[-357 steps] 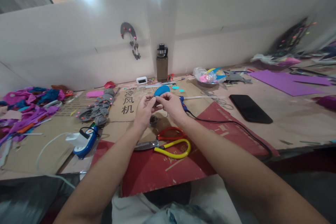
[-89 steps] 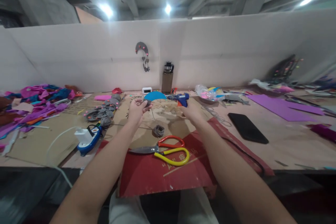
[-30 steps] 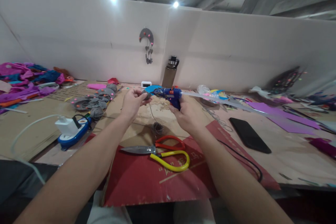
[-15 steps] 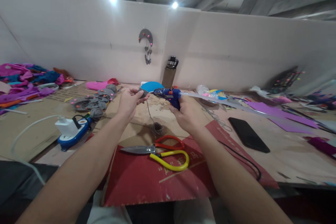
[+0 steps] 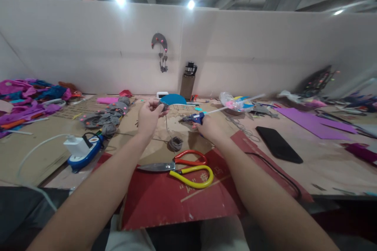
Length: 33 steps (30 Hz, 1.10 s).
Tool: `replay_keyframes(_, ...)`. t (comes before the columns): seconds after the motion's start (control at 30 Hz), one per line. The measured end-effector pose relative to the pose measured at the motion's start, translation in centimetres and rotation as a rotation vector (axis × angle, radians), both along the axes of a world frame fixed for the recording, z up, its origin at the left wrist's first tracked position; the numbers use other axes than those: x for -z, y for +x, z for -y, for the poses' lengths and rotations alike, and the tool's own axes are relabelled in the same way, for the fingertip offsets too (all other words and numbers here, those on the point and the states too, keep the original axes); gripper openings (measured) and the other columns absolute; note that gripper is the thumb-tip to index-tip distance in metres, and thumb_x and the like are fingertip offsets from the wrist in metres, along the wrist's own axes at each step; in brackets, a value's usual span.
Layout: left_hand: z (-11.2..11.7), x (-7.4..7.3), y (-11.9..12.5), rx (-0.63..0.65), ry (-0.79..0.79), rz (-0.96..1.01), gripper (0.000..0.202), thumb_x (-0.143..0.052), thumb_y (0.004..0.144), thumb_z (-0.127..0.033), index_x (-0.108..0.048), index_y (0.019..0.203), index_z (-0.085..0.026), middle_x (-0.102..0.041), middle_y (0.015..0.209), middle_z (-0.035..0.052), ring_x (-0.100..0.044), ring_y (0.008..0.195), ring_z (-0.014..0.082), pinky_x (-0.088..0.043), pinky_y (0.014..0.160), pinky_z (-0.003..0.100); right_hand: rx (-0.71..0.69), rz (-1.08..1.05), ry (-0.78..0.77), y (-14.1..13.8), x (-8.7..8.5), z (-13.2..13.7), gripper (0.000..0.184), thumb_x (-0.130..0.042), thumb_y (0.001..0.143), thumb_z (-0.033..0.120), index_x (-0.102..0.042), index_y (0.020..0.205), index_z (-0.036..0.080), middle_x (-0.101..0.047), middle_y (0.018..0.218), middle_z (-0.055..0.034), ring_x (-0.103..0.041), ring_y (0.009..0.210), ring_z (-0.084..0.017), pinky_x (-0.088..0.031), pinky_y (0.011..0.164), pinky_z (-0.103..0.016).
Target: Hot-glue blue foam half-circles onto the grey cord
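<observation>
My left hand pinches a small grey felt piece above the work board. Grey yarn runs down from it to a small yarn ball. In my right hand is a blue hot glue gun, its nozzle pointing left, lower than the felt and apart from it. A clear glue stick sticks out of its back. Between my forearms lie scissors with one red and one yellow handle, on red cardboard.
A blue disc and a dark bottle stand behind my hands. To the left are a power strip and grey felt shapes. A black phone and purple sheets lie right. A moon ornament hangs on the wall.
My right hand has drawn the glue gun down and away from the felt piece, where its nozzle was. My left hand still pinches the felt. The view has shifted slightly.
</observation>
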<state>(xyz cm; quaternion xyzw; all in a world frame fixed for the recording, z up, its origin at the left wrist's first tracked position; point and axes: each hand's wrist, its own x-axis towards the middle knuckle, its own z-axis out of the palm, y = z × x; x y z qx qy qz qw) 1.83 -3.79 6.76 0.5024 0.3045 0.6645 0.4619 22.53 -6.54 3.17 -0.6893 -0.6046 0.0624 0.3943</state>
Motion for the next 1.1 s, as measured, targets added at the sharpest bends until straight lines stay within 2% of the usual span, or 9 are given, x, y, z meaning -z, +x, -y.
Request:
replay_keyframes(0.07, 0.4, 0.0, 0.2, -0.063, 0.075, -0.096, 0.018, -0.065, 0.070, -0.022, -0.053, 0.080, -0.015, -0.062, 0.075, 0.0024, -0.062, 0.067, 0.0122, -0.052, 0.058, 0.023, 0.053, 0.061, 0.073, -0.6, -0.3, 0.2, 0.023, -0.063, 0.066, 0.029, -0.044, 0.055, 0.020, -0.058, 0.064, -0.0076, -0.059, 0.074, -0.021, -0.046, 0.070, -0.034)
replay_keyframes(0.13, 0.8, 0.0, 0.4, -0.136, 0.130, -0.182, 0.017, -0.066, 0.070, -0.024, -0.054, 0.080, -0.016, -0.061, 0.075, 0.0015, -0.059, 0.065, 0.0114, -0.049, 0.053, 0.020, -0.045, -0.074, 0.112, -2.0, -0.8, 0.4, 0.018, -0.056, 0.073, 0.032, -0.049, 0.063, 0.019, -0.061, 0.076, -0.0087, -0.059, 0.086, -0.021, -0.045, 0.080, -0.038)
replay_keyframes(0.27, 1.8, -0.3, 0.8, -0.246, 0.240, -0.342, 0.012, -0.065, 0.070, -0.022, -0.056, 0.078, -0.018, -0.058, 0.074, -0.0005, -0.053, 0.063, 0.0094, -0.044, 0.055, 0.019, -0.441, -0.785, 0.171, -6.1, -1.7, 0.5, 0.030, -0.060, 0.071, 0.037, -0.046, 0.092, 0.021, -0.060, 0.098, -0.0048, -0.058, 0.093, -0.014, -0.046, 0.085, -0.033)
replay_keyframes(0.37, 2.3, -0.5, 1.1, -0.304, 0.292, -0.394, 0.010, -0.065, 0.070, -0.019, -0.058, 0.077, -0.018, -0.059, 0.076, -0.0001, -0.055, 0.071, 0.0102, -0.043, 0.064, 0.019, -0.676, -1.205, 0.055, -8.0, -2.1, 0.9, 0.041, -0.068, 0.065, 0.034, -0.041, 0.094, 0.024, -0.061, 0.088, 0.0008, -0.061, 0.082, -0.012, -0.047, 0.081, -0.030)
replay_keyframes(0.47, 2.3, -0.4, 1.2, -0.266, 0.244, -0.374, 0.011, -0.065, 0.071, -0.022, -0.058, 0.078, -0.018, -0.059, 0.076, -0.0002, -0.054, 0.067, 0.0098, -0.042, 0.058, 0.019, -0.761, -1.345, -0.068, -8.1, -2.5, 1.5, 0.043, -0.072, 0.063, 0.035, -0.042, 0.092, 0.024, -0.058, 0.075, 0.0045, -0.054, 0.058, -0.008, -0.050, 0.068, -0.029)
replay_keyframes(0.6, 1.9, 0.0, 1.4, -0.135, 0.149, -0.276, 0.016, -0.065, 0.071, -0.026, -0.056, 0.080, -0.018, -0.056, 0.072, -0.0011, -0.050, 0.056, 0.0083, -0.038, 0.042, 0.018, -0.769, -1.320, -0.087, -7.2, -3.0, 2.1, 0.033, -0.071, 0.064, 0.037, -0.047, 0.080, 0.021, -0.046, 0.061, 0.0088, -0.031, 0.044, -0.002, -0.038, 0.047, -0.018)
replay_keyframes(0.73, 1.8, 0.1, 1.7, -0.005, 0.043, -0.119, 0.018, -0.067, 0.068, -0.024, -0.054, 0.079, -0.017, -0.057, 0.074, -0.0012, -0.052, 0.058, 0.0078, -0.044, 0.046, 0.018, -0.686, -1.269, -0.046, -6.9, -3.2, 2.0, 0.031, -0.070, 0.063, 0.039, -0.049, 0.070, 0.019, -0.033, 0.054, 0.0098, -0.021, 0.043, -0.002, -0.018, 0.039, -0.017)
replay_keyframes(0.93, 2.2, -0.4, 1.9, 0.115, -0.077, 0.022, 0.019, -0.067, 0.067, -0.020, -0.052, 0.077, -0.015, -0.060, 0.075, 0.0002, -0.060, 0.067, 0.0101, -0.050, 0.059, 0.022, -0.530, -1.165, 0.070, -6.6, -3.0, 1.8, 0.026, -0.068, 0.064, 0.039, -0.056, 0.072, 0.017, -0.047, 0.064, 0.0058, -0.028, 0.045, -0.003, -0.022, 0.041, -0.020)
replay_keyframes(1.1, 2.2, -0.3, 1.9, 0.153, -0.127, 0.049, 0.017, -0.066, 0.068, -0.019, -0.051, 0.076, -0.015, -0.063, 0.074, 0.0017, -0.063, 0.068, 0.0116, -0.050, 0.060, 0.022, -0.392, -1.101, 0.105, -6.6, -3.0, 1.8, 0.023, -0.068, 0.065, 0.035, -0.058, 0.075, 0.017, -0.049, 0.064, 0.0044, -0.033, 0.049, -0.004, -0.026, 0.043, -0.020)
